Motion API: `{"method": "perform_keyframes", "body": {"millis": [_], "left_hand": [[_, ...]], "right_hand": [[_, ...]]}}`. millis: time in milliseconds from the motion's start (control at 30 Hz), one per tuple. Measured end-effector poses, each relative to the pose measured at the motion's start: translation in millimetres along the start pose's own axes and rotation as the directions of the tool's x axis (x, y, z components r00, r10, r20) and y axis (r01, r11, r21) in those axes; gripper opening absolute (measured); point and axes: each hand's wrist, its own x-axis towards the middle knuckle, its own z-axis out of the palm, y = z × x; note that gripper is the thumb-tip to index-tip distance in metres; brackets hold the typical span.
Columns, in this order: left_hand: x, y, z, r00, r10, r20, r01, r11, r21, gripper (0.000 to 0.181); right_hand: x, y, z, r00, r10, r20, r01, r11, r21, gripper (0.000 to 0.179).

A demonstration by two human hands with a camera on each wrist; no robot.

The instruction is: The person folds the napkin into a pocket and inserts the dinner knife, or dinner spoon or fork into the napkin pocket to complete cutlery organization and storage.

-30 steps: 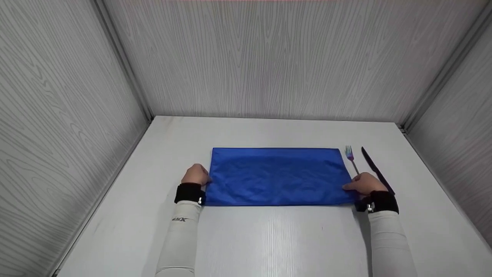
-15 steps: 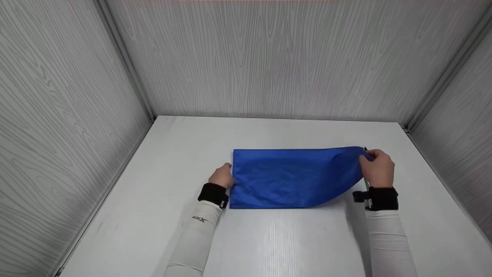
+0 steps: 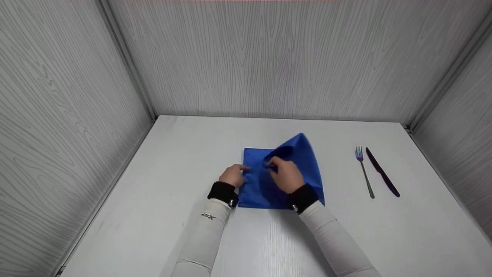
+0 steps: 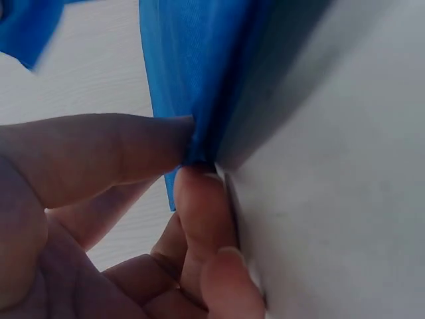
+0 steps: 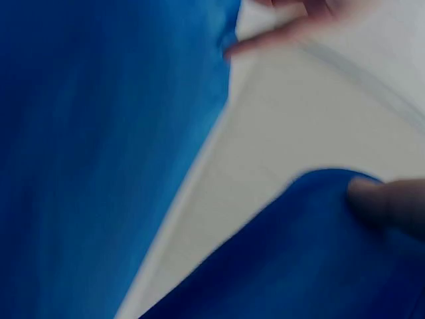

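Both hands: left hand [image 3: 232, 175] pinches the blue cloth [image 3: 307, 165] at 9 o'clock; right hand [image 3: 286, 175] grips its lifted end
Cloth: mid worktop [image 3: 192, 142], fork [image 3: 364, 171] at 3 o'clock
Fold: best kept square, edges matched

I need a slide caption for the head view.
Blue cloth: right hand holds up one end, left hand pinches the opposite edge; fork and knife at right.

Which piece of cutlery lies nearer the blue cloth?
The pronged fork: it lies between the blue cloth and the dark knife, which is farther right.
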Motion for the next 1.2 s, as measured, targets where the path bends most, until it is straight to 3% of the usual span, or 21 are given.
{"method": "perform_keyframes", "body": {"millis": [133,233,267,333,433,500,567,667,767,933,1033,1200], "left_hand": [[0.5,0.3,1.3,1.000,0.006,0.012,-0.006,1.000,0.001,0.043],[0.0,1.0,1.1,1.000,0.008,0.004,-0.008,1.000,0.002,0.043],[-0.1,1.3,0.8,1.000,0.005,-0.004,-0.005,1.000,0.004,0.043],[-0.1,1.7,0.6,1.000,0.000,-0.027,0.000,1.000,0.003,0.041],[-0.4,1.8,0.5,0.999,-0.008,-0.045,0.008,1.000,-0.002,0.032],[-0.3,1.3,0.8,0.999,-0.008,-0.043,0.008,1.000,-0.003,0.026],[-0.3,0.7,1.2,0.999,-0.004,-0.041,0.004,1.000,0.002,0.021],[0.1,-0.4,1.5,0.999,-0.006,-0.042,0.006,1.000,-0.006,0.024],[1.1,-1.6,1.3,0.999,-0.011,-0.039,0.010,1.000,-0.025,0.033],[2.8,-3.1,1.5,0.999,-0.046,-0.016,0.046,0.998,-0.035,0.045],[3.4,-3.9,1.5,0.997,-0.071,-0.010,0.070,0.997,-0.037,0.052],[3.2,-3.2,0.9,0.997,-0.074,0.008,0.075,0.997,-0.036,0.041]], "right_hand": [[-5.8,-10,22,0.974,0.021,0.225,-0.008,0.998,-0.059,0.007],[-8.9,-11,24,0.954,0.053,0.295,-0.030,0.996,-0.082,0.009],[-9.3,-10,23,0.951,0.064,0.303,-0.041,0.996,-0.082,0.010],[-9.4,-9,21,0.963,0.075,0.259,-0.057,0.995,-0.076,0.014],[-9.2,-6,21,0.993,0.079,0.094,-0.074,0.996,-0.052,0.014],[-9.1,-4,23,0.997,0.076,-0.034,-0.077,0.997,-0.023,0.012],[-9.7,-4,24,0.995,0.068,-0.069,-0.067,0.998,0.017,0.010],[-11.0,-7,27,0.998,0.055,0.044,-0.056,0.998,0.035,0.013],[-12.1,-12,31,0.986,0.042,0.163,-0.046,0.999,0.021,0.016],[-14.0,-18,37,0.983,0.008,0.182,-0.016,0.999,0.041,0.014],[-16.5,-20,38,0.970,-0.016,0.244,0.005,0.999,0.045,0.013],[-19.9,-20,38,0.944,-0.101,0.313,0.095,0.995,0.034,0.011]]}}
